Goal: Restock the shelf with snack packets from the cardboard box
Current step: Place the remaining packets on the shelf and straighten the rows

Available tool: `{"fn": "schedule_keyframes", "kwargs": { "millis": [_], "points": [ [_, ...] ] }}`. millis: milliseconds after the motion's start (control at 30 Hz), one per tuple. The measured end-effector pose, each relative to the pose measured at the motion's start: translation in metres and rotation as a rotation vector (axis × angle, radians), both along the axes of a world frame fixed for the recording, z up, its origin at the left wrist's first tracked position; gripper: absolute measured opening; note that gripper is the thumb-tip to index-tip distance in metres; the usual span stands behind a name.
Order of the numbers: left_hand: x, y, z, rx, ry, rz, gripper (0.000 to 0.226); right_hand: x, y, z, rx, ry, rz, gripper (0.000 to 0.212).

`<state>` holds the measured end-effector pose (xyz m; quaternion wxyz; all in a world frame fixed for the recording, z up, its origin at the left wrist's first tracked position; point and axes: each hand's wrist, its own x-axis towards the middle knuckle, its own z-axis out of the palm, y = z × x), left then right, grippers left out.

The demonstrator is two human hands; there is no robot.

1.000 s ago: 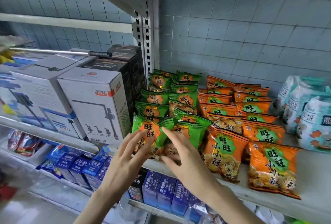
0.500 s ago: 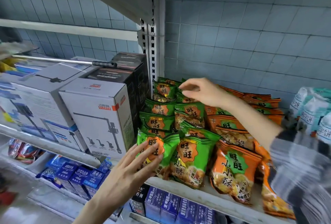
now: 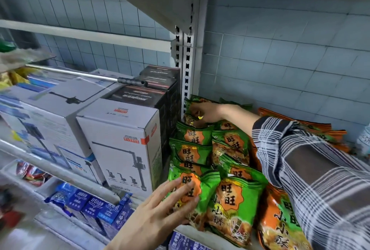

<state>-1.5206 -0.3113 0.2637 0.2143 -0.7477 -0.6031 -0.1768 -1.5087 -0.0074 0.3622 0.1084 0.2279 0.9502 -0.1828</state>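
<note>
Packets (image 3: 236, 199) may spill off the shelf (image 3: 180, 229) if the flat-fingered left hand (image 3: 156, 215) lifts while the right hand (image 3: 208, 112) tugs its gripped far packet (image 3: 195, 100).

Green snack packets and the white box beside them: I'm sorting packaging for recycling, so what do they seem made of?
The green snack packets look like thin glossy plastic film, judging by the crinkles, bright highlights and sealed top edges. The white box is probably printed cardboard with a smooth, low-sheen finish; it shows crisp folded edges and flat panels.
</note>
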Motion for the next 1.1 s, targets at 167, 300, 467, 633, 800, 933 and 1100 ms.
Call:
{"fn": "schedule_keyframes", "kwargs": {
  "millis": [167,300,467,633,800,933,1100],
  "points": [
    [0.0,0.0,0.001,-0.007,0.005,0.011,0.042,-0.007,0.003,0.0,0.016,-0.068,-0.024,0.064],
    [-0.001,0.002,0.001,0.014,0.006,-0.009,0.043,-0.007,0.003,0.001,-0.001,-0.117,-0.025,0.061],
    [0.0,0.003,0.001,0.046,-0.029,-0.031,0.042,-0.008,0.0,0.003,0.023,-0.172,-0.019,0.058],
    [0.0,0.002,0.001,0.041,-0.037,-0.037,0.046,-0.003,0.0,0.004,0.053,-0.184,-0.034,0.061],
    [0.0,0.003,-0.002,0.03,-0.055,-0.036,0.048,-0.001,-0.001,0.005,0.009,-0.049,-0.071,0.063],
    [-0.003,0.003,-0.002,0.02,-0.084,-0.037,0.051,0.001,-0.002,0.014,-0.004,0.12,-0.082,0.065],
    [-0.001,0.001,-0.003,0.033,-0.136,-0.024,0.057,0.007,-0.002,0.013,0.086,0.255,-0.13,0.053]
  ]
}}
